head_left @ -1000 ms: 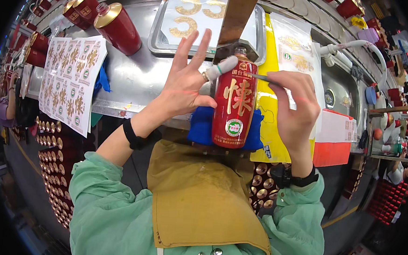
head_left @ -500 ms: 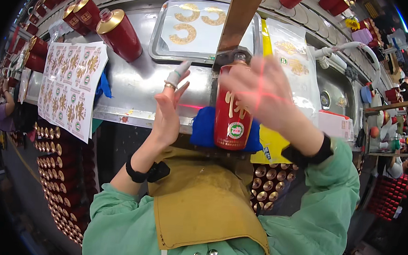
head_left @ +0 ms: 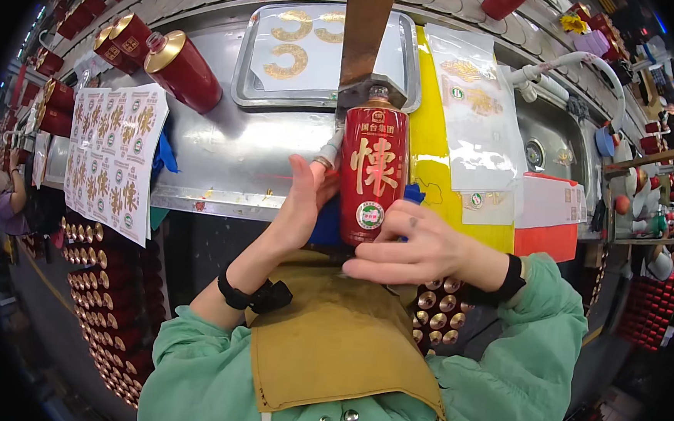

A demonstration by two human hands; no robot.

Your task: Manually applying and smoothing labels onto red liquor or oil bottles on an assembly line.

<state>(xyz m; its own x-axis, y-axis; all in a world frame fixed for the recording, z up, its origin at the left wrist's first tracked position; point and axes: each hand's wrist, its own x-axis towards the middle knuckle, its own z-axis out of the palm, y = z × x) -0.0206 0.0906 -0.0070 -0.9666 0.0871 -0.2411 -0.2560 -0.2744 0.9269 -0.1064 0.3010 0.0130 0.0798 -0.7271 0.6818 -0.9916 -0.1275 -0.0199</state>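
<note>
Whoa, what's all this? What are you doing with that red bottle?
A person has both hands at a red bottle with gold markings. The left hand is along its left side, and the right hand is curled by its base. The bottle's neck points away from the person, and a blue cloth shows beside it. A sheet of printed designs is off to the left.

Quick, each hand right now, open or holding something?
Left hand: open, beside the bottle.
Right hand: curled at the bottle's base; whether it holds anything can't be told.
</note>
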